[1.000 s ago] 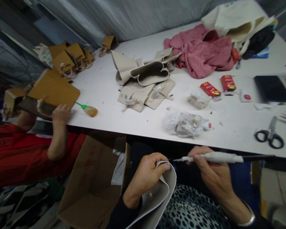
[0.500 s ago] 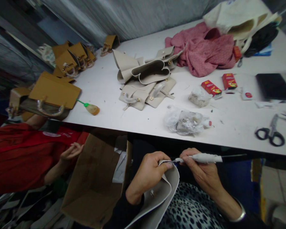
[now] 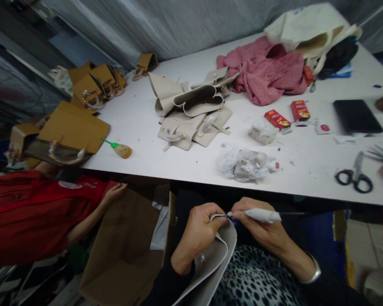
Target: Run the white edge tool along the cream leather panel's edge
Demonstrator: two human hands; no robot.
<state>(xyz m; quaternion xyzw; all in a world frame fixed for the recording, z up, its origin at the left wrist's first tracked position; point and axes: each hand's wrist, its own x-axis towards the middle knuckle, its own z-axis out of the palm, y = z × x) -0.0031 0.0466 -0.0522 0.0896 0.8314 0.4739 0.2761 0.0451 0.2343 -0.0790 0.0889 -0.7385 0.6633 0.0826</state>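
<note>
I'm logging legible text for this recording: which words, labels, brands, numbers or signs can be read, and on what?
No text reads with certainty.
Left red box: yellow and white print, too blurred.
Right red box: the same, too blurred.
White item with a round red mark: too small.
Co-worker's red clothing: pale print, too blurred.
</note>
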